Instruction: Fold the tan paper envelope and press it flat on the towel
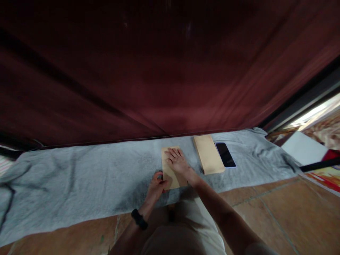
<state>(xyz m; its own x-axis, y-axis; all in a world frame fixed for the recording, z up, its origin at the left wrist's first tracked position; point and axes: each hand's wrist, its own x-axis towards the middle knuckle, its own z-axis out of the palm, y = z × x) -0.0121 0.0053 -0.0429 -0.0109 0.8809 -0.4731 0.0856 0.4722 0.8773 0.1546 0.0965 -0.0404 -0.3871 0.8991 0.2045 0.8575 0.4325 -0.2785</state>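
Observation:
A flat tan paper envelope or bag (172, 180) lies on the grey cloth in front of me. My right hand (177, 161) rests flat on its upper part, fingers stretched out and holding nothing. At its lower left edge is my left hand (156, 186), with a dark watch on the wrist. The thumb lies over the paper's edge and the other fingers are curled, partly hidden. To the right sits a stack of similar tan paper pieces (209, 154), touched by neither hand.
A phone (225, 155) with a dark screen lies just right of the stack. The grey cloth (87, 177) covers a long, narrow surface. Behind it rises a dark red panel (164, 88). Tiled floor (265, 209) runs along the near side; a white object (304, 148) is at far right.

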